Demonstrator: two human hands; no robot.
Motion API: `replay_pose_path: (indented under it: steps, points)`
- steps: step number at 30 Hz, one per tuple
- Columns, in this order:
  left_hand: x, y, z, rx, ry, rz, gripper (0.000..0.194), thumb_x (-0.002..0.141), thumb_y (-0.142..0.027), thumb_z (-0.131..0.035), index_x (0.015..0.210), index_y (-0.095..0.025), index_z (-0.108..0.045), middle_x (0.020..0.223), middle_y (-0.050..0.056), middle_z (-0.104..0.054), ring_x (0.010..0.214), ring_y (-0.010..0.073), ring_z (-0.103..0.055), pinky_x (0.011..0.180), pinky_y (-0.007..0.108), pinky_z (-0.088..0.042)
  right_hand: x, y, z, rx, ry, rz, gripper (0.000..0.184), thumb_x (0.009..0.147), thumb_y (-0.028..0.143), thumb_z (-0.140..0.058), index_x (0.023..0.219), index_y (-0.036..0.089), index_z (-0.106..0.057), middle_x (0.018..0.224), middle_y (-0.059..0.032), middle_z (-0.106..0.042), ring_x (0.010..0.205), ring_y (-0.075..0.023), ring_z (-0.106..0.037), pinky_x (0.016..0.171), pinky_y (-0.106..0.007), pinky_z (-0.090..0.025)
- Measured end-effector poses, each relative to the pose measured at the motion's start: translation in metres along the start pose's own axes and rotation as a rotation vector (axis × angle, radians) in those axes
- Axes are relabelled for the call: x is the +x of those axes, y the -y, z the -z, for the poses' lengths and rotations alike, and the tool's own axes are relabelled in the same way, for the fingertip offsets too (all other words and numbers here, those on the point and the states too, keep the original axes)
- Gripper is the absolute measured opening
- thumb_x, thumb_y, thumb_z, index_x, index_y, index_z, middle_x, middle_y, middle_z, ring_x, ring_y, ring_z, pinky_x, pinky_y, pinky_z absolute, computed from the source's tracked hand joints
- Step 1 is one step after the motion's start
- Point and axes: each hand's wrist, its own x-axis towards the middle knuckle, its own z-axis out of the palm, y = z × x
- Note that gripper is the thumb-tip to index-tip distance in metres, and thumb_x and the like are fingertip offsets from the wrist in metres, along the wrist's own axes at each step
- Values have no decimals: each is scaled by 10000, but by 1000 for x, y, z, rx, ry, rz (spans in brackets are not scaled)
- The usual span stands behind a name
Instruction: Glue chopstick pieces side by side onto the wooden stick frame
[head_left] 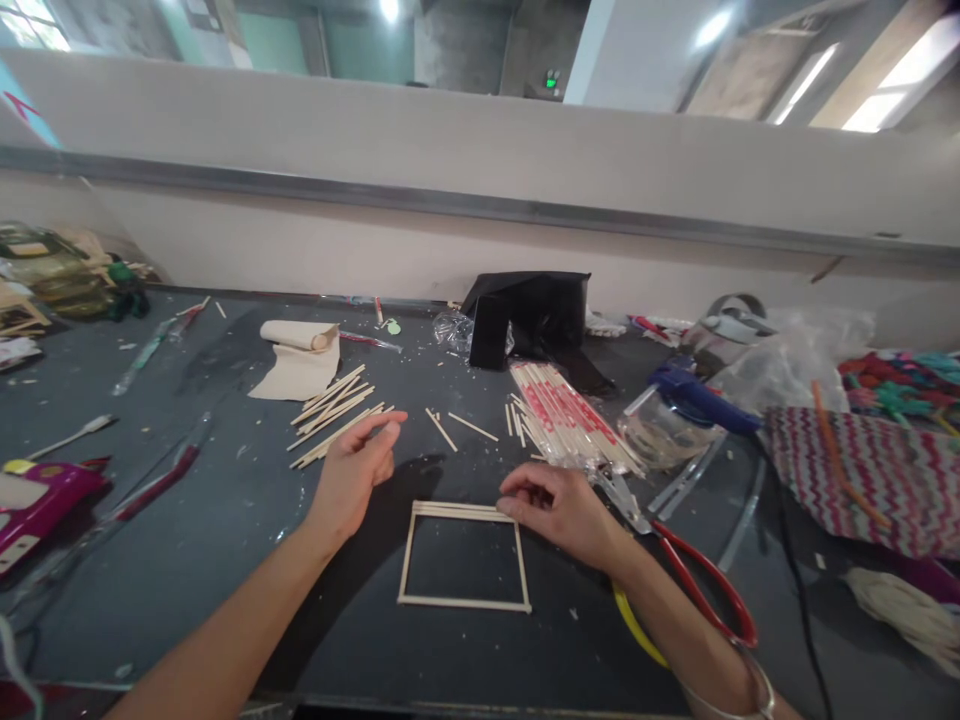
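Note:
A rectangular frame of thin wooden sticks (pixel 465 604) lies flat on the dark table in front of me. Along its far side, wooden sticks (pixel 454 510) lie side by side. At the far right corner, my right hand (pixel 559 505) has its fingers closed on the end of a stick. My left hand (pixel 356 475) is raised left of the frame and apart from it, thumb and index finger together; whether anything is between them is hidden. Just beyond that hand sits a pile of loose sticks (pixel 330 415).
Packed sticks (pixel 574 415) and a blue glue gun (pixel 701 398) lie to the right. Red-handled pliers (pixel 705 580) are by my right forearm. At the left is a magenta glue gun (pixel 56 505). A cloth roll (pixel 296 345) and black sheet (pixel 532 310) stand further back.

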Motion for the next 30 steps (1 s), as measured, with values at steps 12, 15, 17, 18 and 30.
replay_pose_path:
  steps: [12, 15, 17, 18, 30]
  points:
    - [6, -21, 24, 857, 562, -89, 211, 782, -371, -617, 890, -235, -738, 862, 30, -602, 772, 167, -561, 697, 270, -414, -4, 8, 1, -186, 58, 148, 148, 787, 264, -695, 923, 217, -662, 788, 6, -578, 763, -138, -564, 697, -245, -421]
    - [7, -18, 23, 903, 661, -111, 184, 790, -339, -622, 896, -248, -741, 891, 34, -618, 864, 183, -569, 779, 280, -417, -3, 7, 0, -201, 54, 156, 137, 792, 262, -689, 921, 222, -663, 790, 4, -582, 762, -140, -567, 702, -249, -426]
    - [7, -15, 22, 922, 697, -117, 171, 788, -331, -633, 886, -244, -742, 888, 38, -628, 888, 188, -565, 793, 279, -413, -2, 6, -1, -205, 55, 149, 133, 790, 259, -689, 916, 223, -664, 787, 4, -584, 755, -140, -569, 700, -249, -428]
    - [7, -14, 22, 933, 705, -122, 162, 786, -328, -638, 871, -240, -743, 872, 39, -631, 884, 187, -564, 791, 277, -410, -2, 5, -1, -206, 54, 145, 132, 791, 257, -688, 916, 223, -664, 788, 3, -585, 754, -139, -570, 699, -248, -428]
    - [7, -12, 18, 948, 698, -149, 138, 774, -309, -642, 724, -192, -697, 771, 22, -599, 779, 158, -554, 703, 247, -399, 0, 6, -2, -211, 75, 157, 20, 802, 213, -670, 822, 211, -670, 760, 11, -588, 751, -130, -568, 688, -239, -417]
